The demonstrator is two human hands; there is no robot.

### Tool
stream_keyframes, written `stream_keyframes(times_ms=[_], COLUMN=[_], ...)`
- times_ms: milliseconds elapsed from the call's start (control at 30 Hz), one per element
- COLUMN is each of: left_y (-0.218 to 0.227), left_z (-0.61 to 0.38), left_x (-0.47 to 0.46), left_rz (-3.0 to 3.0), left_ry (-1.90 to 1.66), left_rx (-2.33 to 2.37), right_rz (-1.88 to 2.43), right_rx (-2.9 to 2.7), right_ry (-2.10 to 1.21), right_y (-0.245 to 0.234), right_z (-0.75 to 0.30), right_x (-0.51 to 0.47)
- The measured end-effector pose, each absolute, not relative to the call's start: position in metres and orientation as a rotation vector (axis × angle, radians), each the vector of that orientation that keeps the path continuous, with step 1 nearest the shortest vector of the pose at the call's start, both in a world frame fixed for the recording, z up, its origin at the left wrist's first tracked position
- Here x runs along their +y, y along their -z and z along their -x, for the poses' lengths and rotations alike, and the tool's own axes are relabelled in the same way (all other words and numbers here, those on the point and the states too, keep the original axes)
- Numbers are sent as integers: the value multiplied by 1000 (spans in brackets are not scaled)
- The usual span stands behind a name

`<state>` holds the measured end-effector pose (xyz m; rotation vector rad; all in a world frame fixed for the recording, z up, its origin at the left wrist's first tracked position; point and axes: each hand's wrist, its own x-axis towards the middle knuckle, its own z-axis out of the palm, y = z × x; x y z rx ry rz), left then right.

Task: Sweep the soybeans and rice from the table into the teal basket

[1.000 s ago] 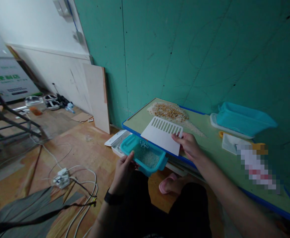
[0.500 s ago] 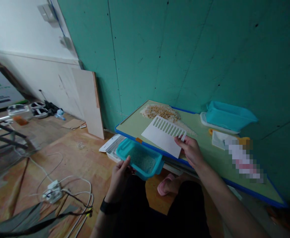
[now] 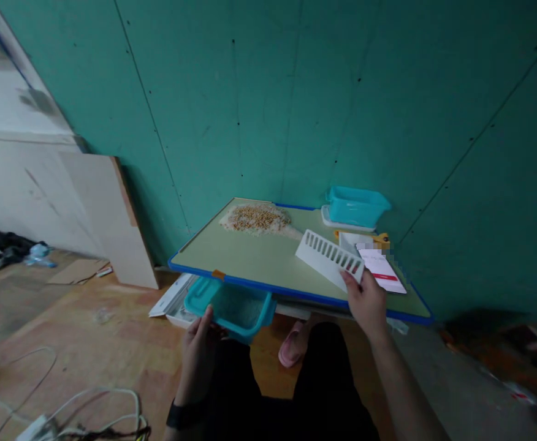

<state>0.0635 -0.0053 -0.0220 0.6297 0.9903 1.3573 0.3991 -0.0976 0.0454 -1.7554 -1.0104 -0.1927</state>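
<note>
My left hand [image 3: 198, 340] grips the near rim of a teal plastic container [image 3: 228, 307] with pale grains inside, held just under the front edge of the low table [image 3: 250, 260]. My right hand [image 3: 366, 303] pinches the corner of a white slotted scraper board [image 3: 328, 258], tilted over the table's right front part. A heap of yellow beans mixed with white grains [image 3: 257, 218] lies at the table's far left corner.
A second teal container on a white lid [image 3: 355, 208] stands at the back right, beside a paper sheet [image 3: 381, 270] and a yellow object. A wooden board [image 3: 107, 214] leans on the green wall. White cables [image 3: 94, 410] lie on the floor; a pink slipper [image 3: 291, 345] is under the table.
My right hand carried the scraper board from the table's front edge toward the right. The teal container dropped slightly lower under the edge. The camera view swung to the right.
</note>
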Motion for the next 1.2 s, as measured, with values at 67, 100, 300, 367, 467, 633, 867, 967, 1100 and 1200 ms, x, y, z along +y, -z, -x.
stream_keyframes(times_ms=[67, 100, 300, 367, 467, 633, 867, 967, 1100, 1200], left_y=[20, 19, 16, 16, 17, 17, 18, 18, 19, 18], left_z=[-68, -70, -81, -82, -83, -85, -86, -85, -85, -88], left_x=[-8, -10, -19, -20, -21, -19, -14, -15, -18, -20], left_rz=[-626, -622, -569, -560, -565, -645, -644, -642, -640, -612], left_ry=[-1361, -1363, -1409, -1408, -1382, -1348, -1359, -1333, -1344, -1363], left_rx=[1000, 1004, 1028, 1016, 969, 927, 968, 959, 951, 921], right_rz=[1766, 1765, 1777, 1814, 1880, 2007, 2017, 2000, 2049, 2113], right_rx=[-1032, -1039, -916, -858, -829, -793, -839, -898, -978, -1003], right_ry=[128, 100, 243, 304, 335, 316, 278, 279, 243, 193], right_y=[-44, -44, -40, -39, -41, -52, -58, -58, -61, -66], right_z=[-396, -395, -395, -395, -392, -390, -395, -397, -402, -406], right_x=[-99, -100, -103, -99, -92, -85, -83, -80, -70, -61])
